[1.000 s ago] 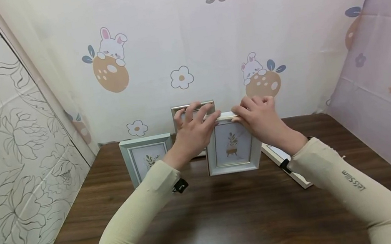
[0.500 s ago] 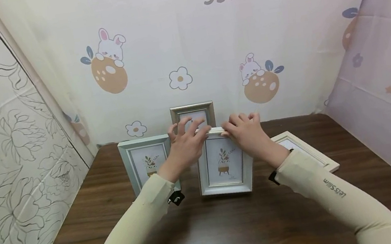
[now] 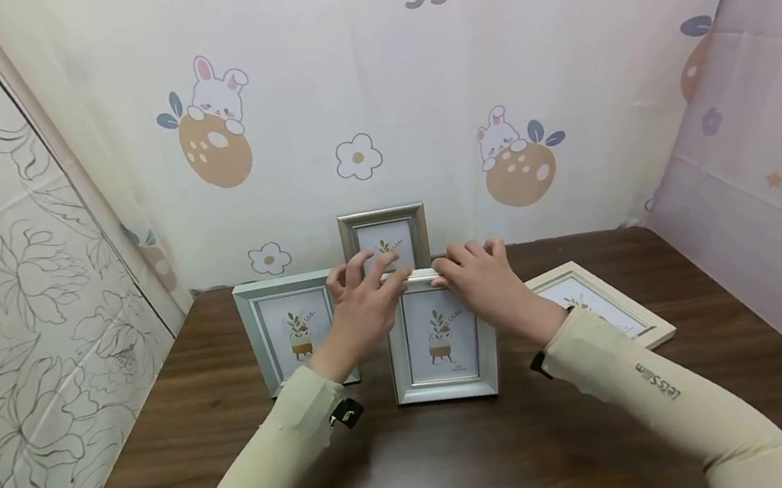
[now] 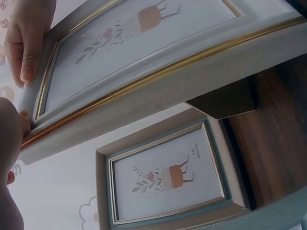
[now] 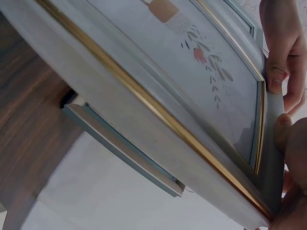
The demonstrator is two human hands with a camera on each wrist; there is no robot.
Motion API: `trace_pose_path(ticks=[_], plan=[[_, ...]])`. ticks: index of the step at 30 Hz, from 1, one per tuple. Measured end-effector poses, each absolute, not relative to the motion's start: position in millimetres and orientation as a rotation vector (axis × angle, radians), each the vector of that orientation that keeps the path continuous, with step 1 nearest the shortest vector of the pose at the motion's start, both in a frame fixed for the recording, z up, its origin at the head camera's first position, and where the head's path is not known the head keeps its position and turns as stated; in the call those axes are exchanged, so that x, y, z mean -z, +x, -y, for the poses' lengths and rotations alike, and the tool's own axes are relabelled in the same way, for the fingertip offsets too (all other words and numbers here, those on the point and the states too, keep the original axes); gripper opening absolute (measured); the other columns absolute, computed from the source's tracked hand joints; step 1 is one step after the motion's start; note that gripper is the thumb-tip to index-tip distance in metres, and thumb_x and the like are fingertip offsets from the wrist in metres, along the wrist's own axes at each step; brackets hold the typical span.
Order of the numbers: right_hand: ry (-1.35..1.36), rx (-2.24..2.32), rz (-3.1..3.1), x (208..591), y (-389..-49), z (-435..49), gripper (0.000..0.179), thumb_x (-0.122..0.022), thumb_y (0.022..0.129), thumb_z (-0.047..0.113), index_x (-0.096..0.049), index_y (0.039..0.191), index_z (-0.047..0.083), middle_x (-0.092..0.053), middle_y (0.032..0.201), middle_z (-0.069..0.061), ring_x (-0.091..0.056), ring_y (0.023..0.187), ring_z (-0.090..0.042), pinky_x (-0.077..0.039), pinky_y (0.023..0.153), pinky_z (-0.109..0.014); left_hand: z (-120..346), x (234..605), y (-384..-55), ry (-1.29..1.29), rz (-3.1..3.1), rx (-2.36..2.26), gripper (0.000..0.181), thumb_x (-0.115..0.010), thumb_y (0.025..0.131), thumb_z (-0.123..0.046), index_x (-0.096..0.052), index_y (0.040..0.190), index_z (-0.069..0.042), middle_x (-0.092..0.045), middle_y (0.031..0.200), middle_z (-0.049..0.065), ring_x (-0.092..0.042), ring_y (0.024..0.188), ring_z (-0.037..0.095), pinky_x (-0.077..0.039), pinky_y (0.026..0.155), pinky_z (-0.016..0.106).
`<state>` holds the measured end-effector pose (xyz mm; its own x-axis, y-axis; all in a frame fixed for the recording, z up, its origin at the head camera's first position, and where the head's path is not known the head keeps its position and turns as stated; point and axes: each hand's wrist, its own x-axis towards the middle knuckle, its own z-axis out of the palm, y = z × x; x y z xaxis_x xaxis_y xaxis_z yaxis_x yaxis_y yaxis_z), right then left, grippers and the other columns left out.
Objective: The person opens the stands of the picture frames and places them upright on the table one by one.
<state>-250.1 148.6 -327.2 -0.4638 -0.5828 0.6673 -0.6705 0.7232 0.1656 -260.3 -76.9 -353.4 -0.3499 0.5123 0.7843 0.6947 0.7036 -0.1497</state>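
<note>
A white picture frame with a gold inner line stands upright at the middle of the table, its potted-plant print facing me. My left hand pinches the left part of its top edge, thumb in front. On the right part of that edge, my right hand pinches too, with its thumb against the front. In the left wrist view a dark support flap juts out behind the frame. The white frame overlaps a champagne-coloured frame standing behind it.
Left of the hands stands a pale green frame. A cream frame lies flat, face up, at the right, partly under my right forearm. Brown wood table reaches back to a printed curtain; a floral panel borders the left.
Both hands have brought the white frame toward me, down and slightly left, lately only a little. More of the champagne frame and the flat cream frame shows now.
</note>
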Motion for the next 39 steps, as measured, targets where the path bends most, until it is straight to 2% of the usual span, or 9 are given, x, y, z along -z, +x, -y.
trace_pose_path(ticks=[3,6,10,13,21,32,36,39], plan=[[0.938,-0.150,2.200,326,-250,-148,0.058,-0.026,0.103,0.048,-0.066,0.103,0.006,-0.052,0.085,-0.008,-0.053,0.074,-0.031,-0.035,0.069,-0.051,78,354,-262,-0.930,2.017,0.278,0.019,-0.059,0.099,-0.018,-0.065,0.118,-0.017,-0.054,0.131,0.008,-0.036,0.126,0.035,-0.019,0.094,0.058],[0.933,-0.148,2.226,326,-248,-148,0.044,-0.042,0.103,0.043,-0.066,0.105,0.006,-0.052,0.086,-0.009,-0.052,0.073,-0.031,-0.034,0.068,-0.049,78,356,-262,-0.931,2.006,0.276,0.019,-0.057,0.100,-0.020,-0.064,0.118,-0.017,-0.053,0.130,0.010,-0.036,0.124,0.035,-0.018,0.094,0.058],[0.915,-0.148,2.276,325,-245,-148,0.028,-0.063,0.095,0.031,-0.067,0.107,0.006,-0.052,0.088,-0.009,-0.051,0.073,-0.030,-0.034,0.068,-0.048,78,359,-262,-0.933,1.998,0.271,0.020,-0.054,0.102,-0.022,-0.063,0.119,-0.017,-0.054,0.127,0.012,-0.037,0.123,0.035,-0.018,0.093,0.058],[0.904,-0.149,2.302,324,-242,-147,0.027,-0.067,0.093,0.028,-0.067,0.108,0.005,-0.053,0.088,-0.009,-0.051,0.074,-0.029,-0.035,0.069,-0.048,78,359,-261,-0.935,2.008,0.274,0.021,-0.054,0.102,-0.022,-0.063,0.120,-0.017,-0.055,0.127,0.012,-0.037,0.123,0.035,-0.018,0.093,0.058],[0.912,-0.154,2.342,322,-240,-147,0.027,-0.065,0.096,0.026,-0.067,0.113,0.004,-0.055,0.091,-0.009,-0.054,0.080,-0.030,-0.036,0.070,-0.047,81,357,-260,-0.935,2.051,0.274,0.024,-0.058,0.100,-0.022,-0.064,0.122,-0.018,-0.054,0.129,0.011,-0.036,0.124,0.034,-0.020,0.094,0.058],[0.911,-0.187,2.323,315,-243,-168,0.032,-0.058,0.100,0.027,-0.064,0.123,0.007,-0.062,0.108,-0.012,-0.058,0.097,-0.036,-0.039,0.082,-0.056,77,352,-258,-0.972,2.081,0.288,0.049,-0.028,0.107,-0.043,-0.063,0.128,-0.015,-0.052,0.134,0.011,-0.034,0.129,0.034,-0.019,0.097,0.058],[0.903,-0.212,2.254,306,-252,-192,0.044,-0.041,0.106,0.038,-0.063,0.123,0.005,-0.062,0.108,-0.016,-0.058,0.097,-0.040,-0.038,0.084,-0.060,72,351,-258,-0.989,2.102,0.274,0.057,-0.021,0.107,-0.047,-0.057,0.136,-0.014,-0.051,0.135,0.011,-0.035,0.129,0.033,-0.021,0.097,0.057],[0.864,-0.207,2.246,301,-261,-213,0.053,-0.031,0.108,0.044,-0.063,0.122,0.004,-0.062,0.107,-0.017,-0.057,0.096,-0.041,-0.035,0.083,-0.060,69,349,-257,-1.015,2.117,0.274,0.056,-0.022,0.107,-0.048,-0.051,0.141,-0.013,-0.051,0.136,0.011,-0.035,0.130,0.033,-0.022,0.097,0.057]])
